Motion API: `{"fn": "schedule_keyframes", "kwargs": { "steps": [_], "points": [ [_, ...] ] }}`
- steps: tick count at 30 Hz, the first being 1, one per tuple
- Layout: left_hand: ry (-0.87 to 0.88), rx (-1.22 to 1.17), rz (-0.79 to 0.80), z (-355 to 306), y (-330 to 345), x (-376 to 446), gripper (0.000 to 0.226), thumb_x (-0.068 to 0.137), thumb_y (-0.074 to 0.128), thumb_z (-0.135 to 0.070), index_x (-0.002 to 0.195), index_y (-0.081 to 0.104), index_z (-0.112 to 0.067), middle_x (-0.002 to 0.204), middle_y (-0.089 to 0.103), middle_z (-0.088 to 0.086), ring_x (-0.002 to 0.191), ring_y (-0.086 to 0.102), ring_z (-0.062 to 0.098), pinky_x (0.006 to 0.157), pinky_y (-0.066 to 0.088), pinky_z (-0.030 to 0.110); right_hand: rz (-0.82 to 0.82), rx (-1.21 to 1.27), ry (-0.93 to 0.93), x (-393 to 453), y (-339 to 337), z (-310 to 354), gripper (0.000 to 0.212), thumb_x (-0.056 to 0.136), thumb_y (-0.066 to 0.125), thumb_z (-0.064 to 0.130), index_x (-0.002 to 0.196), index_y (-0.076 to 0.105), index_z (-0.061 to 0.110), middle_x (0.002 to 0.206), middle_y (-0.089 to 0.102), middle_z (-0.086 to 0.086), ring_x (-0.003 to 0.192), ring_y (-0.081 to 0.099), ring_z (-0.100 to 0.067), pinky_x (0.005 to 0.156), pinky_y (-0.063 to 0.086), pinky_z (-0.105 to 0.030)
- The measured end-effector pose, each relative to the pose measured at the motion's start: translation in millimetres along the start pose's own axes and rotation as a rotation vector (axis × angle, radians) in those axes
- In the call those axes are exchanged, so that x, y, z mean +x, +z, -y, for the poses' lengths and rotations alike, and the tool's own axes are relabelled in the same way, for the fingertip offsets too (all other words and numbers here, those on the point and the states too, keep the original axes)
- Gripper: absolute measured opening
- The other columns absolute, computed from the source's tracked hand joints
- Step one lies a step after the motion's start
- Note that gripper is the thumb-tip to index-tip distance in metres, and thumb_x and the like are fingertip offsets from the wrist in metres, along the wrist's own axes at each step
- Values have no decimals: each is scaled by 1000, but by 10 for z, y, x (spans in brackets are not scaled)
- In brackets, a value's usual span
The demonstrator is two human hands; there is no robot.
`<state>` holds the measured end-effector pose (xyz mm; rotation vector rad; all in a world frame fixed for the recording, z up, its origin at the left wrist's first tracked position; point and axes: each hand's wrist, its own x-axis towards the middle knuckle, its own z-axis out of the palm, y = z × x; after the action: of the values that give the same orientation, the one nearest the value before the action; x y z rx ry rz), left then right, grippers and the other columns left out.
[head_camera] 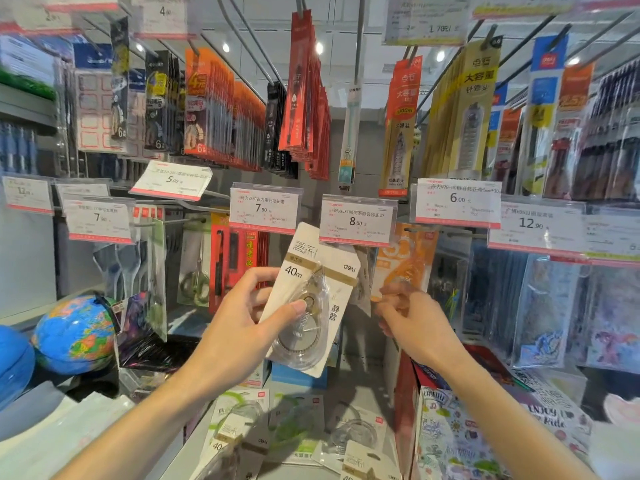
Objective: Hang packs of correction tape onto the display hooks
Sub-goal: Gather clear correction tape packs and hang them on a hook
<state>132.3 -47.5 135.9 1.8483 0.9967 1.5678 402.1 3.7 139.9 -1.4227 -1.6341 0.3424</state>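
Note:
My left hand [251, 315] grips a white and gold pack of correction tape [313, 292] marked 40m, tilted with its top under the 7.90 price tag [264, 211]. My right hand [412, 317] reaches toward the orange packs [407, 261] hanging below the 8.00 price tag [358, 221]; its fingertips are blurred against the packs and I cannot tell whether they pinch one. Several more correction tape packs [298, 431] lie flat on the shelf below.
Hooks with pens and refill packs [221, 109] hang above. Scissors packs [195, 271] hang at the left, a globe [74, 336] sits low left, and patterned notebooks [460, 438] stand low right. Clear sleeves [554, 306] hang at the right.

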Motion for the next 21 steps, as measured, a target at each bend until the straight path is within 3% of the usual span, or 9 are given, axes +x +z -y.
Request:
{"fn": "schedule_keyframes", "kwargs": {
  "steps": [3, 5, 9, 14, 18, 21],
  "points": [
    [-50, -46, 22, 13, 120, -20, 36, 92, 76, -29, 121, 57, -38, 111, 79, -16, 92, 79, 11, 76, 62, 40, 41, 199, -41, -218, -69, 11, 10, 101, 64, 26, 110, 68, 26, 91, 80, 2, 82, 78, -12, 79, 65, -32],
    [-73, -70, 33, 31, 210, -22, 35, 94, 74, -28, 123, 56, -35, 109, 80, -14, 90, 79, 11, 74, 62, 39, 115, 357, -63, -352, -70, 58, 15, 101, 66, 27, 116, 71, 24, 95, 82, 4, 84, 80, -13, 77, 64, -26],
    [-66, -89, 55, 58, 389, -25, 32, 95, 73, -27, 121, 56, -36, 105, 80, -16, 91, 77, 5, 73, 58, 24, 174, 533, -37, -508, -10, 148, 25, 97, 71, 32, 119, 69, 22, 106, 83, 3, 97, 79, -14, 84, 64, -29],
    [-14, -88, 79, 35, 480, -25, 33, 94, 74, -30, 121, 57, -40, 110, 78, -21, 99, 75, 2, 81, 60, 22, 155, 673, -18, -582, 47, 239, 30, 94, 75, 18, 121, 63, 18, 112, 82, 1, 102, 79, -19, 87, 65, -36],
    [120, 150, 24, -23, 385, 19, 27, 92, 71, -43, 117, 63, -45, 107, 72, -22, 97, 68, 2, 78, 52, 15, 145, 643, -32, -590, -30, 189, 31, 95, 75, 21, 123, 62, 24, 113, 82, 6, 102, 79, -14, 81, 65, -29],
    [298, 344, -92, -148, 244, 149, 23, 92, 70, -37, 114, 63, -35, 98, 65, -18, 87, 64, 2, 71, 50, 12, 124, 570, -65, -602, -162, 92, 33, 95, 75, 27, 125, 62, 29, 114, 81, 11, 103, 78, -9, 80, 62, -26]
  ]
}}
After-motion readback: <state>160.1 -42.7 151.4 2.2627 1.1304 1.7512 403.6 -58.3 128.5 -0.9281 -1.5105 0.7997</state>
